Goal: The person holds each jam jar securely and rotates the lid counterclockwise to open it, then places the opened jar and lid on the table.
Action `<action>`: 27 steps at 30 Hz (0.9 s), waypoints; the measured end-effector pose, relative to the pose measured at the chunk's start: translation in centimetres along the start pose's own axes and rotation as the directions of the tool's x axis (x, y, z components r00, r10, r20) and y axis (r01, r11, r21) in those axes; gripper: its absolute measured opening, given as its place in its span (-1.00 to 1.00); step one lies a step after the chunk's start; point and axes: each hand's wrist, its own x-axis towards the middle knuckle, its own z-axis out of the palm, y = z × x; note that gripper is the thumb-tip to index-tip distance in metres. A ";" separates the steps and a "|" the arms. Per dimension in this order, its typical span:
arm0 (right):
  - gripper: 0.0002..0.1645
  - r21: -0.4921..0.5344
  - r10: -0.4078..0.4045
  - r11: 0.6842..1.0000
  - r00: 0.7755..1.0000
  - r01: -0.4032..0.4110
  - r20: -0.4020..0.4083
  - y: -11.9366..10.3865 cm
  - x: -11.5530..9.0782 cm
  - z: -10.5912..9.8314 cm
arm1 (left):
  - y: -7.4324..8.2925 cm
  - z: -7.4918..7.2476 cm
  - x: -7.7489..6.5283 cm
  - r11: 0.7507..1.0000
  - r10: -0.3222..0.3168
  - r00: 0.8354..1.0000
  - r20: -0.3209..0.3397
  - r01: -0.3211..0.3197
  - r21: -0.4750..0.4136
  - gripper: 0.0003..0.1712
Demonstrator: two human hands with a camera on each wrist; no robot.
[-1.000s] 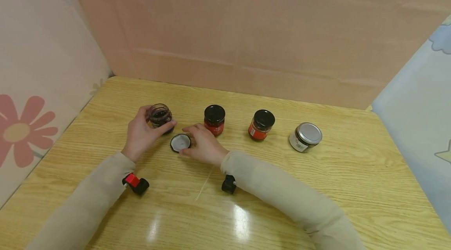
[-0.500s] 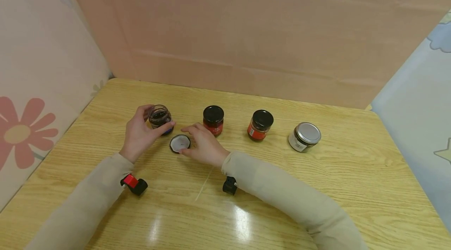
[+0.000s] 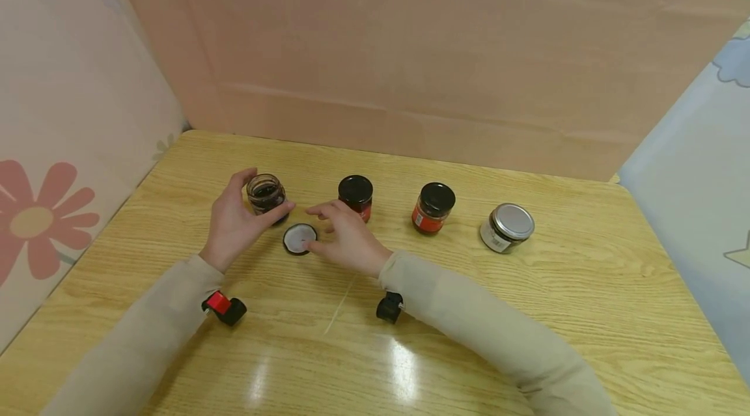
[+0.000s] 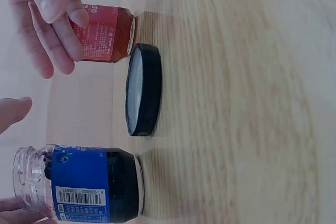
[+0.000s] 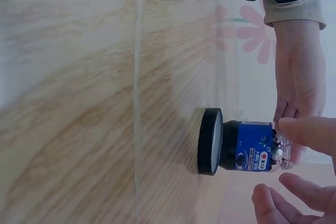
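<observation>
An uncovered glass jar (image 3: 266,198) with dark contents and a blue label (image 4: 79,182) stands upright at the left of the table. My left hand (image 3: 236,221) is spread around it, fingers behind and thumb in front. In the left wrist view that thumb (image 4: 13,114) is apart from the glass; whether the fingers touch it I cannot tell. In front of the jar a black-rimmed lid (image 3: 295,238) lies with its pale inside up. My right hand (image 3: 351,240) hovers just right of the lid, fingers relaxed and holding nothing.
Two black-lidded jars with red labels, a left one (image 3: 355,189) partly behind my right hand and another jar (image 3: 433,208), stand to the right. Farther right is a silver-lidded jar (image 3: 507,227). A brown paper backdrop (image 3: 410,64) rises behind the wooden table (image 3: 586,286).
My right hand has drawn slightly right and its fingers have come off the lid, which lies where it was. The left hand's fingers have spread a little around the jar.
</observation>
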 end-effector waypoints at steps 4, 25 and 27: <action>-0.36 0.022 -0.016 1.000 1.000 0.016 -0.013 0.0 -0.2 -0.2 | 0.1 0.0 0.1 1.000 0.028 0.999 -0.024 -0.028 0.006 0.04; -0.49 0.047 -0.093 0.994 0.993 0.097 -0.079 0.7 -1.6 -2.1 | 2.0 0.5 0.0 0.991 0.134 0.991 -0.026 -0.134 0.011 0.03; -0.50 0.051 -0.100 0.993 0.991 0.105 -0.087 0.8 -1.8 -2.4 | 2.0 0.6 0.0 0.989 0.147 0.989 -0.026 -0.147 0.014 0.02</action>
